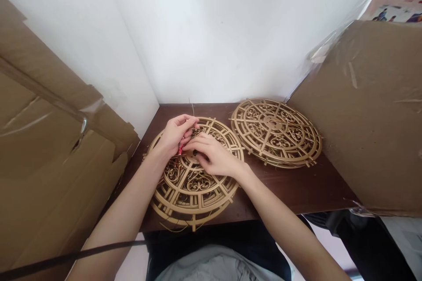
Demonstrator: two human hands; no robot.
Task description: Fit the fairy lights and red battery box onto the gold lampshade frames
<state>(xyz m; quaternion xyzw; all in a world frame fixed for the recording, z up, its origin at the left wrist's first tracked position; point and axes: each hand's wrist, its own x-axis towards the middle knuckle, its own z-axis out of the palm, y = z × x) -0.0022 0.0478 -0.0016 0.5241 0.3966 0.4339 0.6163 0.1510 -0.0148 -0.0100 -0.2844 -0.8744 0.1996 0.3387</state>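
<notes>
1. Currently both hands are over the near side of the worktop (277,189), on top of the left disc stack (199,182): gold openwork discs, close to the hub.
2. Left hand (180,134): curled, thumb and finger pinched together, apparently on a thin wire (193,109) that sticks up past the fingertips. Red item (180,148) just under its lower fingers; can't tell if gripped.
3. Right hand (212,153): half-curled, gap between thumb and fingers, fingertips near the left hand. Can't tell what it holds, if anything.
4. Risk: wire could snag in the scrollwork if pulled sideways; openings are many and tight.
5. Risk: top disc could slide or turn under wrist pressure; the stack looks uneven, lower edges jutting out.
6. Risk: loose wire (174,229) at the stack's near edge could catch on clothing.
7. Hidden: right fingertips, most of the hub, lower end of the wire. Red item too small to identify. Disc count unclear, same for the right disc stack (274,125).
</notes>
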